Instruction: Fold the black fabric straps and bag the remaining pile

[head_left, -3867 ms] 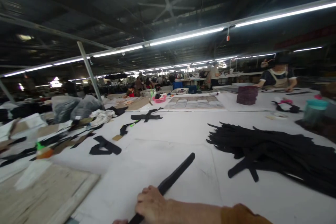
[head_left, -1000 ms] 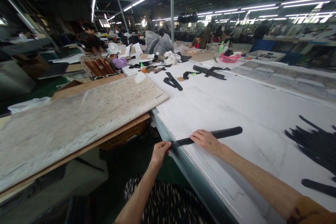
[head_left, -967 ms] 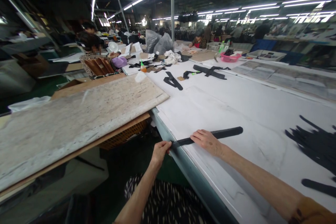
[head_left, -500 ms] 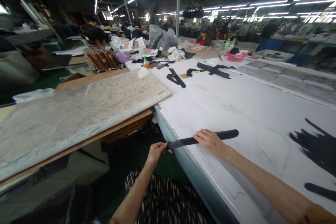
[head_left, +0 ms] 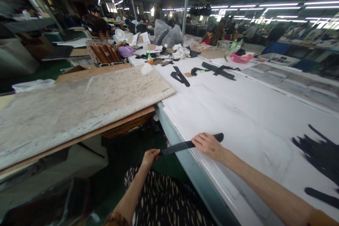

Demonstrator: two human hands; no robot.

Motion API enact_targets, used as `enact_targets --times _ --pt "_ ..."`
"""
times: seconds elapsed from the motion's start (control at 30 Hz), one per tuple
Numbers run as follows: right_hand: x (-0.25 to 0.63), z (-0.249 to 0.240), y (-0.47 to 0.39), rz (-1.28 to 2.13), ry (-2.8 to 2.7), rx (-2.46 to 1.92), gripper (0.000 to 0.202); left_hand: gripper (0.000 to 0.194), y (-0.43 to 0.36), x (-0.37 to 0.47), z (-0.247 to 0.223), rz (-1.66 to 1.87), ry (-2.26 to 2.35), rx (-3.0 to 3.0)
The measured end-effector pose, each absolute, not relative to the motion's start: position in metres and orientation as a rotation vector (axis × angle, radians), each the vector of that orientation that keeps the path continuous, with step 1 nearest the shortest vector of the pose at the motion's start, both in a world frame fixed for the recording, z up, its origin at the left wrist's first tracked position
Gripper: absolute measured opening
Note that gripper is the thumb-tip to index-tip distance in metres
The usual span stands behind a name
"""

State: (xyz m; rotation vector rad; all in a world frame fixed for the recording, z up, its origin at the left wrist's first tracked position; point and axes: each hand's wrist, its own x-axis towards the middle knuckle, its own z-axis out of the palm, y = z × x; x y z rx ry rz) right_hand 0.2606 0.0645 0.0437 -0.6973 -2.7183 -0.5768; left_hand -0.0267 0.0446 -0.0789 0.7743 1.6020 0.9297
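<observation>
A long black strip runs across the edge of the white table, its rounded far end lying on the surface. My left hand pinches the strip's near end, off the table beyond the edge. My right hand rests over the strip on the table, fingers bent around it, close to the rounded end. At the right lie a pile of black strips and a separate black strip. More black strips lie farther back on the table.
A stained board adjoins the table at left. An orange bottle, grey plastic bags and a pink basket stand at the back. A person sits behind the board; others are farther off.
My left hand has moved left and down, drawing the strip farther over the table edge. The strip's rounded end is now closer to my right hand. The view has shifted slightly.
</observation>
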Motion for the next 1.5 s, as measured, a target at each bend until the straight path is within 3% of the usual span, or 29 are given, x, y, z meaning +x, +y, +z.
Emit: enact_targets --times 0.27,0.37,0.53,0.67,1.1,1.5 --pt "0.236 0.041 0.063 -0.579 -2.755 -0.675 0.022 0.032 0.032 -0.04 -0.085 0.924 1.725 0.728" --pt "0.239 0.041 0.063 -0.602 -2.778 -0.675 0.023 0.026 0.043 -0.023 -0.06 0.996 1.678 0.818" --pt "0.239 0.043 0.063 -0.634 -2.802 -0.7 0.019 0.035 0.057 0.034 0.003 0.945 1.243 1.243" --pt "0.238 0.044 0.064 -0.601 -2.798 -0.727 0.018 0.027 0.056 0.054 0.023 0.904 1.175 1.178" --pt "0.3 0.04 0.062 -0.363 -2.634 -0.822 0.021 0.027 0.06 0.055 0.019 0.829 1.173 1.157" --pt "0.279 0.045 0.061 -0.502 -2.738 -0.688 0.018 0.03 0.058 0.033 -0.019 0.817 1.196 1.089"
